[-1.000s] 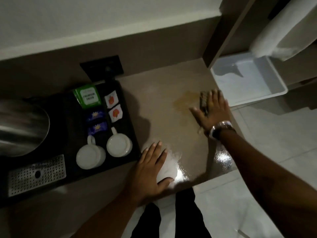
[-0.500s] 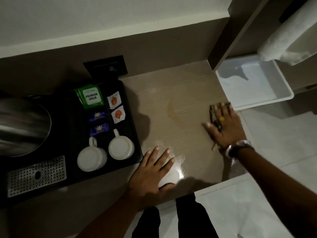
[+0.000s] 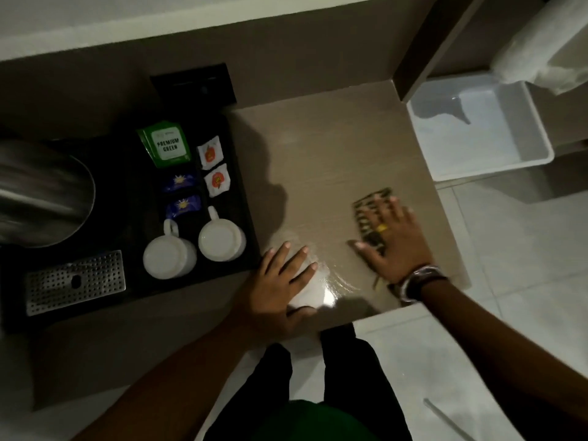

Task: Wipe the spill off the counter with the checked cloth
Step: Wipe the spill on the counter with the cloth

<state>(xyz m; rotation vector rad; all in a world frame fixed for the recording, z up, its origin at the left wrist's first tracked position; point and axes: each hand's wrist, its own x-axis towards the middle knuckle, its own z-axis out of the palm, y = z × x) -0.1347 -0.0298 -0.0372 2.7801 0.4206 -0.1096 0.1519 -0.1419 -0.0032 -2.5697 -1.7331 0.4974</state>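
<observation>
My right hand [image 3: 394,240] lies flat on the checked cloth [image 3: 369,206], pressing it onto the wooden counter [image 3: 327,160] near its right edge; only the cloth's far and left parts show past my fingers. The hand wears a yellow ring and a wrist watch. No brown stain shows on the counter now; a wet glossy sheen [image 3: 331,281] sits near the front edge. My left hand [image 3: 280,288] rests palm down, fingers spread, on the counter's front left, holding nothing.
A black tray [image 3: 245,173] on the left holds two white cups [image 3: 194,246], tea and sugar sachets [image 3: 165,144], a metal kettle [image 3: 41,192] and a perforated drip grate [image 3: 76,281]. A white plastic bin [image 3: 541,154] stands on the floor to the right. A dark panel [image 3: 429,43] rises at the back right.
My right hand has dragged the cloth from the brown stain toward me and to the right edge. The stain faded, then vanished. My left hand stayed put.
</observation>
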